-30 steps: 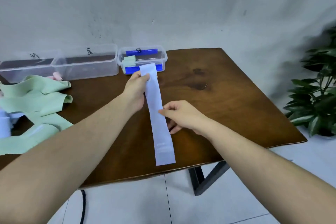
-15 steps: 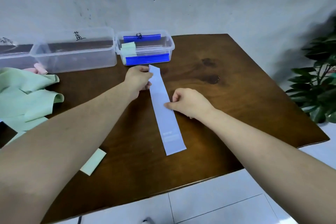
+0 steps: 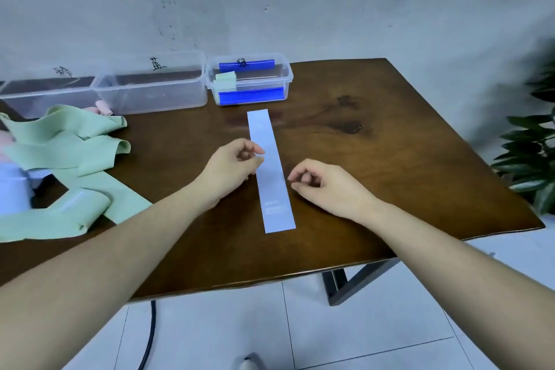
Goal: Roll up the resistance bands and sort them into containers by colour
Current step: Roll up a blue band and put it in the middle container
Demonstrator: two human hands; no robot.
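Observation:
A pale blue resistance band (image 3: 271,171) lies flat and unrolled on the brown table (image 3: 390,165), running from near the containers toward the front edge. My left hand (image 3: 231,168) sits at its left edge, fingers loosely curled, thumb and fingertip just touching the band's edge. At the band's right edge hovers my right hand (image 3: 327,186), loosely curled with nothing in it. Three clear containers stand at the back: the right one (image 3: 287,76) with blue clips holds a rolled green band (image 3: 225,81); the middle one (image 3: 150,93) and the left one (image 3: 45,96) look empty.
Loose green bands (image 3: 66,147) are heaped at the left of the table, with another pale blue band (image 3: 12,189) at the far left. A pink roll (image 3: 103,107) lies in front of the middle container. A potted plant (image 3: 531,156) stands off the right edge.
The band has been laid flat on the table. My left hand let go of its far end and drew back to mid-band; my right hand lifted off it to the right.

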